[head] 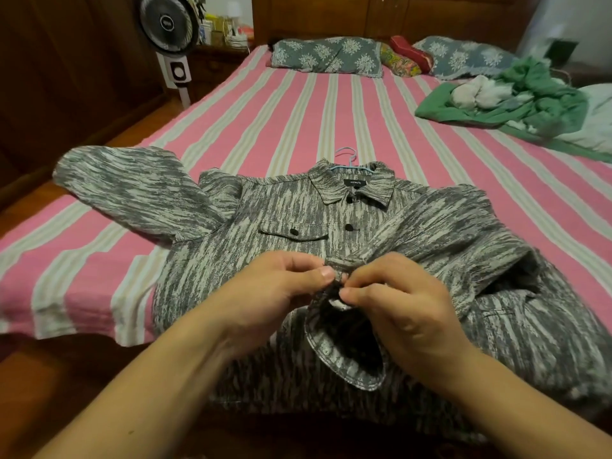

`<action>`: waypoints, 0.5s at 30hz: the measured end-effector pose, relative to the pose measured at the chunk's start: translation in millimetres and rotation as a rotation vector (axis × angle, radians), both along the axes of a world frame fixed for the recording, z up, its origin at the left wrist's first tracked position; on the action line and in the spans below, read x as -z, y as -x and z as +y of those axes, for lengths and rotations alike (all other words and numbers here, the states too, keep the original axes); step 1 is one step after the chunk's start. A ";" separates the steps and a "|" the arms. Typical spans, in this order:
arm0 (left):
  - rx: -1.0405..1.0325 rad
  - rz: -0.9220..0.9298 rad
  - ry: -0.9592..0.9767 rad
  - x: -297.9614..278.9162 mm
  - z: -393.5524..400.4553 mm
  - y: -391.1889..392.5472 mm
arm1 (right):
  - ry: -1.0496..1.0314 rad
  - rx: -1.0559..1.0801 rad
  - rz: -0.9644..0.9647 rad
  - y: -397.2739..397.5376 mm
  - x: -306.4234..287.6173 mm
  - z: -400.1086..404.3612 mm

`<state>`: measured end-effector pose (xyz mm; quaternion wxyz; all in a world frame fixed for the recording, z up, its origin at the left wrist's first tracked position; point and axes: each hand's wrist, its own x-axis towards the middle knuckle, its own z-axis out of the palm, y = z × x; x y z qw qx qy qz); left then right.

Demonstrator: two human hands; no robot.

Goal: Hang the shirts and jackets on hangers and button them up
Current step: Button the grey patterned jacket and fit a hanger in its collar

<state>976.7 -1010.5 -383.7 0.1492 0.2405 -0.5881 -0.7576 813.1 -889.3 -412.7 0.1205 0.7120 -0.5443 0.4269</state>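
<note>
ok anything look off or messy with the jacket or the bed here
Nothing damaged. The jacket lies flat on its blue hanger, buttoned only near the collar; its lower front gapes below both hands. A green blanket is bunched in a heap at the far right of the bed.

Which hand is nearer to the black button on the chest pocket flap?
Left. The left hand is just below the pocket button; the right hand is lower and farther to the right. Both pinch the jacket front.

Pink-striped bed (265, 104): grey jacket (265, 233) flat, two pillows (326, 56) at headboard, green blanket (516, 104) right.
</note>
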 end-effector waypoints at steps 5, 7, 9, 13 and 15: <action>0.033 0.024 0.003 -2.6 -2.6 -2.1 | 0.014 -0.018 -0.051 -0.4 -2.6 0.7; 0.051 0.018 0.022 -0.9 -3.7 -2.1 | 0.003 -0.038 -0.031 0.2 -6.4 1.8; 0.107 0.006 0.062 1.3 -6.7 -3.4 | -0.014 -0.037 -0.006 0.3 -8.8 2.6; 0.209 -0.023 0.120 3.1 -15.1 -7.2 | -0.009 -0.031 0.050 0.4 -12.8 0.0; 0.204 -0.023 0.120 4.5 -17.1 -7.4 | -0.042 -0.044 0.068 1.7 -13.1 -1.3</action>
